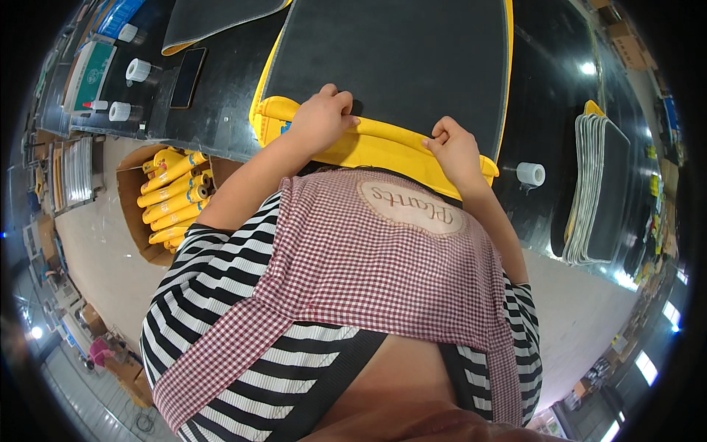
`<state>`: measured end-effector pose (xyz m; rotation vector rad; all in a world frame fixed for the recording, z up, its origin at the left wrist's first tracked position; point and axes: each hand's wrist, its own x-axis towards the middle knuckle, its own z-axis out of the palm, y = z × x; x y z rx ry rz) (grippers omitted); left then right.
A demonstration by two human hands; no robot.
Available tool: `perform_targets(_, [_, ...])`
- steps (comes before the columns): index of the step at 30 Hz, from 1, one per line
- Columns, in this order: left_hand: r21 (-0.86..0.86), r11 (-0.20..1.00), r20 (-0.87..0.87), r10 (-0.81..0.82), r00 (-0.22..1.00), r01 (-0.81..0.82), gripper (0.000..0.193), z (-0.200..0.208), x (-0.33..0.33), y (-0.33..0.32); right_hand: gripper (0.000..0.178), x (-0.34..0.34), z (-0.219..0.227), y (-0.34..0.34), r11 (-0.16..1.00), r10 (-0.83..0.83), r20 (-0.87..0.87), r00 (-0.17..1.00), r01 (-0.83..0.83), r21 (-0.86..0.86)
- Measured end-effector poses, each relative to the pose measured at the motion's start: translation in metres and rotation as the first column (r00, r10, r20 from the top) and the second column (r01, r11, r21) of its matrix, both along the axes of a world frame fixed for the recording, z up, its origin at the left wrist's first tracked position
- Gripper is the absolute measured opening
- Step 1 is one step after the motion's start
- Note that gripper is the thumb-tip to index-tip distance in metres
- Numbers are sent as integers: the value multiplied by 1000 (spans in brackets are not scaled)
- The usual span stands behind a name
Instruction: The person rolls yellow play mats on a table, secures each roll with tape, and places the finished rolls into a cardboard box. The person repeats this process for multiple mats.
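Observation:
A mat [398,59], dark grey on top and yellow underneath, lies across the table in front of me. Its near end is turned up into a yellow roll [390,131]. My left hand [322,118] grips this roll toward its left part, fingers curled and thumb pressed on it. Toward the right end, my right hand [453,151] pinches the same roll with fingers bent. A yellow flap hangs below the roll, against the table's near edge. The fingertips' undersides are partly hidden.
Rolled yellow mats [173,199] fill a cardboard box [132,214] at left. Tape rolls [138,70], a phone [188,77] and a green-white box [92,74] lie on the table's left. Right are another tape roll [530,174] and stacked mats [589,184].

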<state>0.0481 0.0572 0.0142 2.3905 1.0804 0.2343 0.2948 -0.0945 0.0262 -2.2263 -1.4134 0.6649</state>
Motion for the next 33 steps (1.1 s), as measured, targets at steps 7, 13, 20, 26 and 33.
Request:
perform_targets(7, [413, 908, 152, -149, 977, 74, 9, -29, -34, -6, 13, 18, -31, -35, 880, 274, 381, 883, -390, 270])
perform_targets(13, [425, 902, 64, -118, 991, 80, 31, -23, -59, -6, 43, 32, -13, -56, 881, 359, 496, 791, -462, 100])
perform_targets(20, [-40, 998, 43, 56, 998, -54, 14, 6, -38, 21, 23, 38, -5, -38, 984, 166, 73, 983, -171, 59])
perform_targets(26, [46, 993, -184, 113, 976, -106, 32, 10, -41, 36, 16, 51, -10, -43, 999, 40, 141, 989, -44, 26])
perform_targets(33, [130, 983, 185, -150, 971, 127, 16, -19, -73, 45, 28, 43, -10, -65, 882, 259, 571, 779, -431, 188])
